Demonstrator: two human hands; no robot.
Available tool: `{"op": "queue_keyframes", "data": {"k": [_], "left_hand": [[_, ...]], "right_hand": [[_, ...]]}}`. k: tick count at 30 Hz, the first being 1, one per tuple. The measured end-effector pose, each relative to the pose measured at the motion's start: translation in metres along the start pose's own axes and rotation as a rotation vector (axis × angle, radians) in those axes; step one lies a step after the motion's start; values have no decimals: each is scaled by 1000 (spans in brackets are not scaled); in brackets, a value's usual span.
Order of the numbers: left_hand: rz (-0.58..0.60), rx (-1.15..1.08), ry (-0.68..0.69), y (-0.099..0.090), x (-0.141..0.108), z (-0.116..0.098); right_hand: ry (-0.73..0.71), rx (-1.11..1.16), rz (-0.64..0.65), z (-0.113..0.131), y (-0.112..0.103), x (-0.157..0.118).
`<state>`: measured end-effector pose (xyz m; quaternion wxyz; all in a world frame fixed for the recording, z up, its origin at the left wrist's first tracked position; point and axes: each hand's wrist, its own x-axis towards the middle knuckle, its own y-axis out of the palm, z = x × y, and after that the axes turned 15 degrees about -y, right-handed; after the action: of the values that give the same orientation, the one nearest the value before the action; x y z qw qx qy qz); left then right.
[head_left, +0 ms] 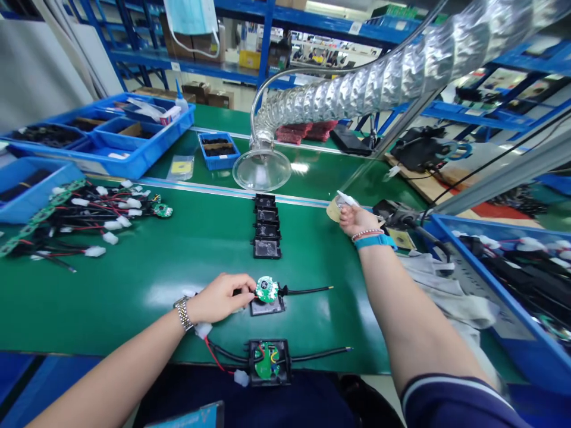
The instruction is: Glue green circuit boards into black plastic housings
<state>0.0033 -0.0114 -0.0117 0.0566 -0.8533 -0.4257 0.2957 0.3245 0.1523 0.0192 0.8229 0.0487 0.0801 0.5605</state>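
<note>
My left hand [225, 297] pinches the left edge of a small round green circuit board [267, 289]. The board sits over a black plastic case [266, 308], and a black cable [310, 290] runs out to its right. Nearer my body lies another black case [288, 362] with a green board [266, 364] and coloured wires inside. Farther right, the fingers of my right hand [355, 220] are closed around a thin white pen-like stick [347, 198]. Just left of that hand is a pale yellow round thing [333, 210], partly covered; whether they touch I cannot tell.
A column of black cases [267, 248] stands mid-table under the clear hood [262, 171] of a silver duct. Wired boards with white connectors [111, 224] lie left, beside blue bins [134, 157]. At right are grey gloves [428, 279] and a blue bin of cables [504, 297].
</note>
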Motion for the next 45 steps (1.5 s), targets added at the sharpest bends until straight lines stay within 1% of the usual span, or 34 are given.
{"op": "queue_keyframes", "data": {"k": [2,3,5,7,8,9,10,11,13,15,16,18,20,23,26,30,33,36,40,45], "left_hand": [[4,-1,8,0,0,1],[3,3,14,0,0,1],[-8,15,28,0,0,0],[-26,41,42,1,0,0],[-42,61,53,1,0,0],[-65,83,71,1,0,0],[-98,111,100,1,-1,0],[-136,146,142,0,-2,0],[-197,250,268,-2,-5,0],[-217,403,396,-7,-9,-1],[-222,499,437,-9,-11,-1],[-254,713,456,-11,-13,-3],[-293,912,429,-12,-12,-6],[-300,1085,414,-11,-8,-11],[-266,1148,411,-10,-3,-19],[-202,1193,372,-13,1,-27],[-177,1210,329,-14,1,-30],[-151,1201,302,-14,-2,-30],[-110,1165,331,-14,-5,-29],[-146,1116,385,-12,-1,-22]], "right_hand": [[2,-26,45,0,5,-19],[-7,-50,100,-1,7,-35],[-46,-124,279,-4,10,-74],[-263,-423,884,-9,13,-116],[-378,-538,1059,-13,13,-134],[-496,-639,1151,-17,13,-149],[-592,-712,1183,-21,13,-160],[-672,-753,1161,-25,13,-167],[-784,-759,1077,-31,11,-174],[-884,-730,1025,-32,7,-175],[-940,-739,1015,-30,5,-176],[-1054,-844,1009,-26,1,-180],[-1148,-1026,1011,-22,-1,-189],[-1232,-1244,1019,-19,-1,-202],[-1262,-1323,1027,-21,1,-209],[-1258,-1347,1042,-26,4,-212],[-1235,-1351,1060,-30,5,-213],[-1182,-1357,1057,-32,5,-213],[-1116,-1368,1062,-31,9,-211],[-1112,-1335,1048,-32,17,-211]]}}
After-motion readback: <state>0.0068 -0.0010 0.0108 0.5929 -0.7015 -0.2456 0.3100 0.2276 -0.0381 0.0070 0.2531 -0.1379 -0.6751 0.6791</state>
